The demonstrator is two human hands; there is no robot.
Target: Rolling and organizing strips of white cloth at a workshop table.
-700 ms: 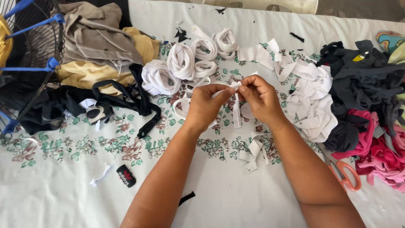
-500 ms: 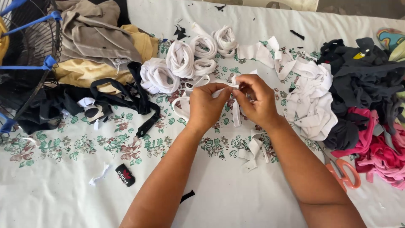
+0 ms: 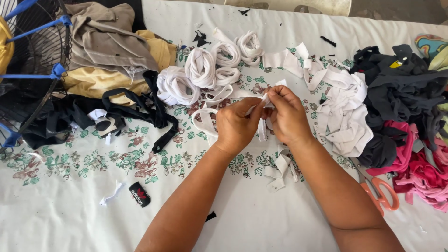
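Item, head view: left hand (image 3: 237,125) and right hand (image 3: 288,116) meet over the middle of the counter (image 3: 60,219), each grip pinched shut on the same white fabric strip (image 3: 262,114); the strip runs between the fingertips and trails down below the hands onto the flowered cloth. Step in hand, by judgement: working the strip's end, likely folding or starting a roll, to match the finished white rolls (image 3: 201,67) lying just beyond the hands. The next move would call for a steady pinch at one hand while the other turns the strip, keeping the loose tail from snagging. Adjacent: heap of loose white strips (image 3: 343,119) to the right, touching a dark pile (image 3: 401,91); pink fabric (image 3: 422,172) at the right edge; orange-handled scissors (image 3: 380,193) near the right forearm, blades largely hidden beneath arm and cloth; black straps (image 3: 135,109) and tan and yellow garments (image 3: 109,53) to the left; blue-framed fan (image 3: 32,60), cut off by the frame. Hard to make out: the strip's exact fold, covered by the fingers; a small black label (image 3: 139,194) and white scrap (image 3: 111,194) lie near the lower left.
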